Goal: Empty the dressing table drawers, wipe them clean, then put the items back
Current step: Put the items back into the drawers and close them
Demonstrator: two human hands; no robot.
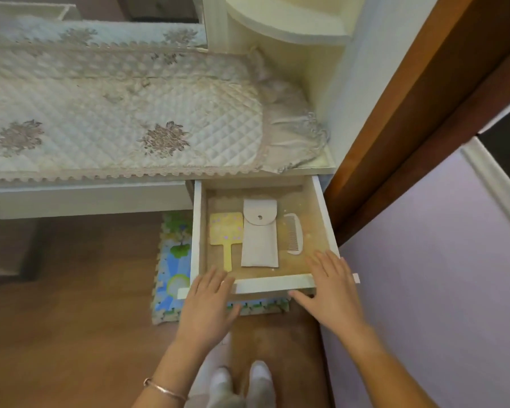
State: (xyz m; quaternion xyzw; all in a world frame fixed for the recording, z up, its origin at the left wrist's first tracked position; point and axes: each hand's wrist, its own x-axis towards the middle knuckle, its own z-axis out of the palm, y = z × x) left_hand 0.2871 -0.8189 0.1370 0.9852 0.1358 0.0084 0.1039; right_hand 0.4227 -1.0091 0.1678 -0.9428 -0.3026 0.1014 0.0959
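A white drawer (195,231) stands pulled out from the right end of the dressing table. Inside lie a yellow hand mirror (226,231), a pale fabric pouch (259,234) with a snap flap, and a white comb (294,234), side by side on the wooden bottom. My left hand (209,301) rests with straight fingers on the drawer's front panel near its left corner. At the right corner my right hand (331,285) lies flat over the front panel (273,282), fingers spread. Neither hand holds anything.
A quilted, lace-edged cloth (124,113) covers the dressing table top. Cream corner shelves (286,28) rise at the back right. A brown door frame (401,122) and lilac wall (439,275) stand close on the right. A colourful foam mat (171,260) lies on the wooden floor.
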